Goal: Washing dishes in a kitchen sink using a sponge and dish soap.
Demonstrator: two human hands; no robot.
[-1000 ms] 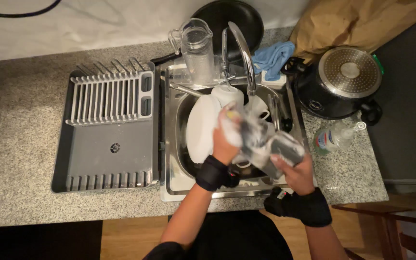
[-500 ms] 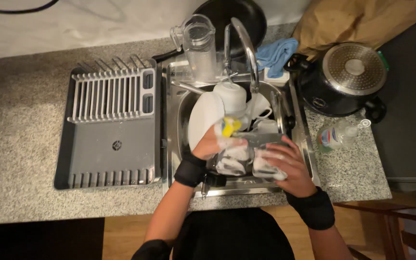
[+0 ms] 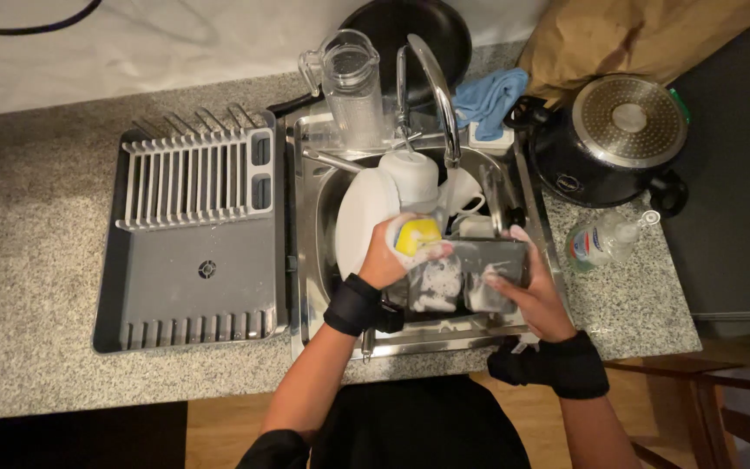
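— Two hands are over the sink [image 3: 305, 217], right? What does each one have?

— Yes. The left hand [image 3: 388, 260] is closed around a yellow sponge [image 3: 417, 236], pressing it on the upper left corner of a dark rectangular pan [image 3: 470, 276]. The right hand [image 3: 536, 300] clasps the pan's right edge, fingers over the rim, thumb side beneath. Both wrists wear black bands.

— Where exactly is the pan?

— Held above the front half of the basin, tilted toward the person, its inside streaked with white suds.

— What else lies in the sink?

— One white plate [image 3: 359, 221] stands on edge at the left, touching the left hand's knuckles. Behind it sits a white mug [image 3: 410, 178] upside down, and another white cup [image 3: 466, 198] shows just beside the water stream. The curved tap [image 3: 431, 82] arches over them, and water runs from its spout.

— And on the tabletop [image 3: 36, 243]?

— Left of the sink, a grey drying rack [image 3: 193, 234] on its tray. Behind the sink, a clear plastic jug [image 3: 353, 78], a black frying pan [image 3: 418, 30] and a blue cloth [image 3: 492, 91]. To the right, a black pot with a metal lid [image 3: 622, 130], and near it a clear soap bottle [image 3: 601, 239] lying on its side.
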